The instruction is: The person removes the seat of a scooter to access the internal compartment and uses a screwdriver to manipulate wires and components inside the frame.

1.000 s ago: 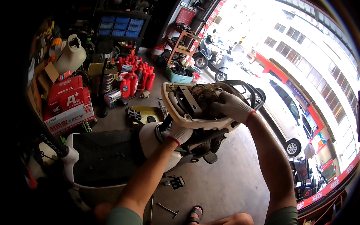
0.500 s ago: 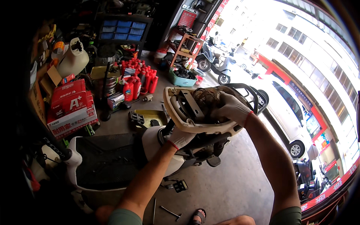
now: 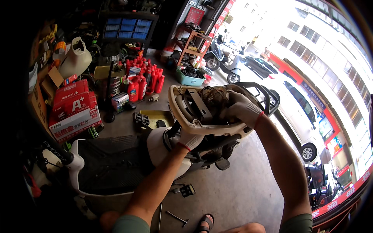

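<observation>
A scooter (image 3: pixel 105 163) stands in front of me, with a cream-coloured body shell (image 3: pixel 186 125) tilted above its rear part. A metal bracket (image 3: pixel 198 105) and a tangle of wires (image 3: pixel 211 94) lie inside the shell. My right hand (image 3: pixel 244 108), in a white work glove, reaches into the shell beside the wires; its fingers are curled, and what they hold is hidden. Beneath the shell's near edge is my gloved left hand (image 3: pixel 189 139), its fingers out of sight behind the shell. A black grab rail (image 3: pixel 256 88) rises behind my right hand.
Red bottles (image 3: pixel 143 77) crowd the floor beyond the scooter. A red battery carton (image 3: pixel 74 110) stands at left, a yellow tray (image 3: pixel 157 116) beside the scooter. A T-handle wrench (image 3: pixel 176 218) lies near my foot. Parked outside are a white car (image 3: pixel 293 108) and a grey scooter (image 3: pixel 233 70).
A dark car has come into view outside, behind the grey scooter. The view has shifted slightly; both hands keep nearly the same places at the shell.
</observation>
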The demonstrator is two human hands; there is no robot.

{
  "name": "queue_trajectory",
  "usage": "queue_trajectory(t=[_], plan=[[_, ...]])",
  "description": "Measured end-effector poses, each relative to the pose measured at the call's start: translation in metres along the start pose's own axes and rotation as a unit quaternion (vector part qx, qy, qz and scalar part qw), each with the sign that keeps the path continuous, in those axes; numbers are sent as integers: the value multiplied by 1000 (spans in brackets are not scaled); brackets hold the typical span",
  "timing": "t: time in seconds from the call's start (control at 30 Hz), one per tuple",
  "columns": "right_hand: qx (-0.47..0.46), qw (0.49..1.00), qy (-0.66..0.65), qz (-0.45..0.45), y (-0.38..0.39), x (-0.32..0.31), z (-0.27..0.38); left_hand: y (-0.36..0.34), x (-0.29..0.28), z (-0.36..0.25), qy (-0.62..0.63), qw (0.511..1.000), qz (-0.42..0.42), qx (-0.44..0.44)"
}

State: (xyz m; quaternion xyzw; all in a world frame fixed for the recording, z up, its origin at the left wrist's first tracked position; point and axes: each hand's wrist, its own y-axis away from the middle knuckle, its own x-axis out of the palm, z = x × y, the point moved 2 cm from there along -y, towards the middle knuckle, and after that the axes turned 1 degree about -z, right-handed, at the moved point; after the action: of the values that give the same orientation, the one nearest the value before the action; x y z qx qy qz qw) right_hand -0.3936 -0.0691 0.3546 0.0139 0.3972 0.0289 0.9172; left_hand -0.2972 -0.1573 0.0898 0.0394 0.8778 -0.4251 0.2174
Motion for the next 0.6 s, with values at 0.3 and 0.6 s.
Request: queue_trajectory(t=[0.3,0.6], plan=[[-69,997,-17,-9,2,2,-5,4,-26,-14,-24,1000,2,4],[-76,997,-27,-5,3,1,-8,41,-85,-59,76,947,-294,-108]])
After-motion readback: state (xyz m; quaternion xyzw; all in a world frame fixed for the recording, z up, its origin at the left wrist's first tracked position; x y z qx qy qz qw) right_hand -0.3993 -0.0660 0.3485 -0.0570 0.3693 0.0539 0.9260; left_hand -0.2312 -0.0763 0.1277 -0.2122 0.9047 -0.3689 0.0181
